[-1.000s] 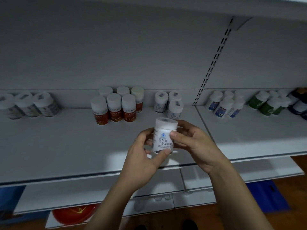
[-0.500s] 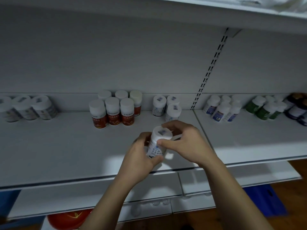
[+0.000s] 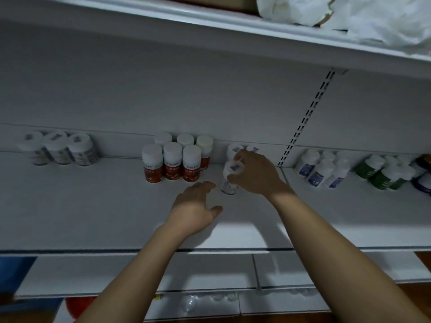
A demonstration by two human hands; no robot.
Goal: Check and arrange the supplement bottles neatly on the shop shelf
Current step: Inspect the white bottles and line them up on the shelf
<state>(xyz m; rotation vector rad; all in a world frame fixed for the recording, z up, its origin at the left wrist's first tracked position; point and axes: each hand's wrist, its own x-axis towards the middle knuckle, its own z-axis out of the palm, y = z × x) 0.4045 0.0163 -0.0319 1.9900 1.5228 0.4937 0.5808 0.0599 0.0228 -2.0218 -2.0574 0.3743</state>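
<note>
On the middle shelf (image 3: pixel 93 206), towards its back edge and a little right of the centre, the right hand (image 3: pixel 254 173) holds a white bottle (image 3: pixel 229 180) with a blue and white label. The fingers and the thumb are curled round the cap from the right side. The bottle stands almost upright, with its base at the board; whether it already rests there I cannot tell. Directly behind it, against the back wall, stand two similar bottles (image 3: pixel 234 149), partly hidden by the hand.

The left hand (image 3: pixel 196 206) is just left of the bottle and does not touch it. Its fingers are relaxed and a little spread, the palm is turned down, and it holds nothing. Whether it lies on the board or only hangs above it is not clear.

Left of the held bottle, six red-labelled bottles (image 3: pixel 172 164) with white caps stand in two rows of three near the back edge. Three white bottles (image 3: pixel 60 149) stand in a row near the back left corner. Beyond the slotted upright (image 3: pixel 307 113), on the right part of the shelf, is a group of blue-labelled bottles (image 3: pixel 321 169), and further right a group of green bottles (image 3: pixel 382 171). At the right edge some dark bottles are cut by the frame.

White plastic bags (image 3: pixel 349 17) lie on the upper shelf (image 3: pixel 210 17). Below the front edge the lower shelves (image 3: pixel 140 273) are seen, and a red object (image 3: pixel 77 306) under them.
</note>
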